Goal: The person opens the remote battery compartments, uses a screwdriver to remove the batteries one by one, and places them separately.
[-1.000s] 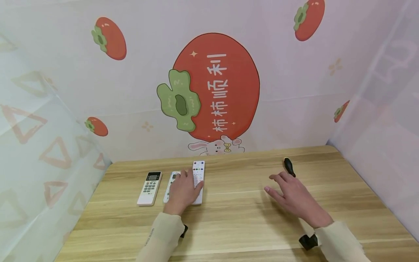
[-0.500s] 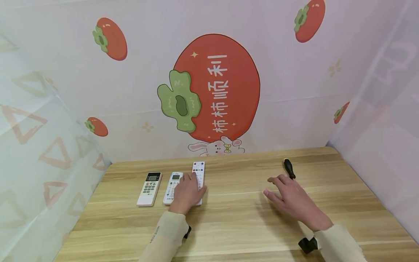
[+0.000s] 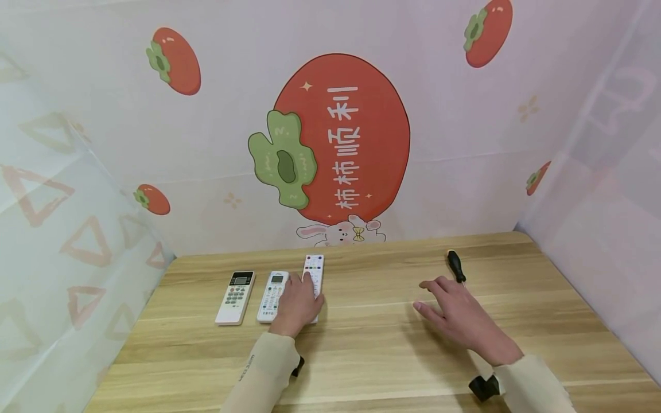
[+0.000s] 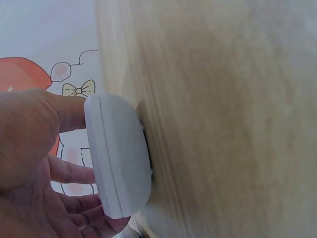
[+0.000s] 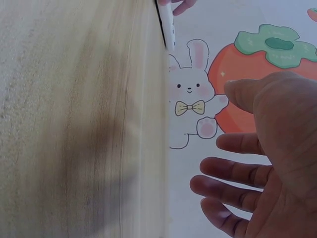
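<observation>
In the head view my left hand [image 3: 295,304] lies over a long white remote control [image 3: 315,263] with coloured buttons. The left wrist view shows the same white remote control [image 4: 121,156] end-on, with the thumb at one long edge and the fingers across its face and round the other edge. A second white remote control [image 3: 269,298] with a small screen is just left of that hand, partly covered by it. My right hand [image 3: 459,315] hovers above the table, fingers spread and loosely bent, holding nothing. A black-handled screwdriver [image 3: 455,266] lies just beyond it, its shaft partly hidden.
Farther left lies a remote control [image 3: 236,298] with a dark top and grey buttons. All of this rests on a wood-grain table [image 3: 372,355]. A printed wall sheet [image 3: 439,189] rises at the table's back edge, with pale sheets at both sides.
My left hand has shifted slightly right and toward me, onto the long remote control, uncovering more of the middle one. My right hand has drifted slightly left.
</observation>
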A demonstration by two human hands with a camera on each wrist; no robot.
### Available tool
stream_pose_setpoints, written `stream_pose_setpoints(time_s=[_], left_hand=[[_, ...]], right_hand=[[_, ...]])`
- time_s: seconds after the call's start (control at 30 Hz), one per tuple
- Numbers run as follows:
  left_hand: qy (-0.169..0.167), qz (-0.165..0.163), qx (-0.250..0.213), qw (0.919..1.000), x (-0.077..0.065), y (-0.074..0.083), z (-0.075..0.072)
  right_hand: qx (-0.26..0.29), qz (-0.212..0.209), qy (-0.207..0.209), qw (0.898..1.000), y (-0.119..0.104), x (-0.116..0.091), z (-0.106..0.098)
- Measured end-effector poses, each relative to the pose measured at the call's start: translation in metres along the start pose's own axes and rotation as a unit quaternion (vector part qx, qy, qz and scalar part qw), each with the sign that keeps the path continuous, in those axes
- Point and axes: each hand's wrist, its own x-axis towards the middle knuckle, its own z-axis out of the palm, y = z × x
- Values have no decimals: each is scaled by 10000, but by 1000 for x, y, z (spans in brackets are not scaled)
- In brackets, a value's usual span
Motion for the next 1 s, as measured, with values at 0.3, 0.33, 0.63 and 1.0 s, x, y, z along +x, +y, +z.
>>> stream_pose_setpoints(time_s=[0.3, 0.33, 0.63, 1.0], left_hand=[[-199, 389, 201, 9988, -5, 5, -1], [-243, 415, 196, 9986, -6, 6, -1], [-479, 793, 112, 9956, -14, 16, -4], [-758, 1333, -32, 9882, -26, 31, -1]], right_hand=[[25, 88, -83, 9999, -1, 0, 2], [30, 87, -82, 9999, -2, 0, 2], [42, 42, -82, 9999, -4, 1, 3], [19, 58, -94, 9999, -4, -1, 5]])
